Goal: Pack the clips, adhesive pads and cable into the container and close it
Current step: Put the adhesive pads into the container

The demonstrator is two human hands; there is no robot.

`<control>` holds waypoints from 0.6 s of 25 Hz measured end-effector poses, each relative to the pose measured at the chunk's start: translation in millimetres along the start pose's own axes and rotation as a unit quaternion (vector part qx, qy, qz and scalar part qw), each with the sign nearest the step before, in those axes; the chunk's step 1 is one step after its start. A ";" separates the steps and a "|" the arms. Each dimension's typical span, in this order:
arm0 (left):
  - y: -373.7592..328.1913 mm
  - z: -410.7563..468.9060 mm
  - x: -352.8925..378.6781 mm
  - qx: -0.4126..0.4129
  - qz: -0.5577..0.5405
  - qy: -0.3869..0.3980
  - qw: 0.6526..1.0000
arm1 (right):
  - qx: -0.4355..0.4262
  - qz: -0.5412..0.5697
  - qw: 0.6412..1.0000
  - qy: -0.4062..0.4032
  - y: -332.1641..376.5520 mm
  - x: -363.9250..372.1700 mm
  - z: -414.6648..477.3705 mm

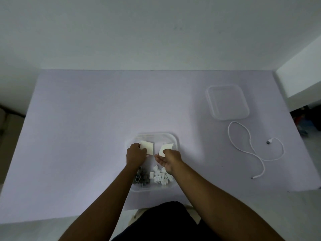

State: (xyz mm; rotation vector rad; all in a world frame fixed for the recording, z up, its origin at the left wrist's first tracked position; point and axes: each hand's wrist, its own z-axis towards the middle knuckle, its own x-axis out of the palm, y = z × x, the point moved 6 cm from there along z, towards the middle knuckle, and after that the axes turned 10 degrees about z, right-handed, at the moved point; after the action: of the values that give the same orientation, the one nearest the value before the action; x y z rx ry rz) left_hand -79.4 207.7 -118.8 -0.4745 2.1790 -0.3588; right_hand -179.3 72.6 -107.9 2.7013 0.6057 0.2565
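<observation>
A clear plastic container stands on the table just in front of me. Its near half holds grey clips on the left and white clips on the right. My left hand pinches a white adhesive pad sheet above the container's far half. My right hand pinches a second white adhesive pad sheet beside it, palm turned up. A white cable lies loose on the table to the right. The clear lid lies beyond the cable.
The table is covered by a pale lilac cloth with a wall behind it. The table's right edge runs close past the cable, with dark clutter on the floor beyond. My dark-clothed lap shows at the table's near edge.
</observation>
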 end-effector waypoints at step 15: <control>-33.9 -28.8 -1.5 0.086 0.087 -0.084 0.989 | -0.130 -0.074 0.985 0.087 33.1 -29.9 -26.6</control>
State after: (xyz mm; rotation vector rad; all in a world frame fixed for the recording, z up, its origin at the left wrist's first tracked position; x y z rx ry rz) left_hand -94.5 180.8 -86.7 -0.2101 1.9881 -0.3921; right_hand -200.1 39.6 -73.8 2.3866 0.7625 0.5003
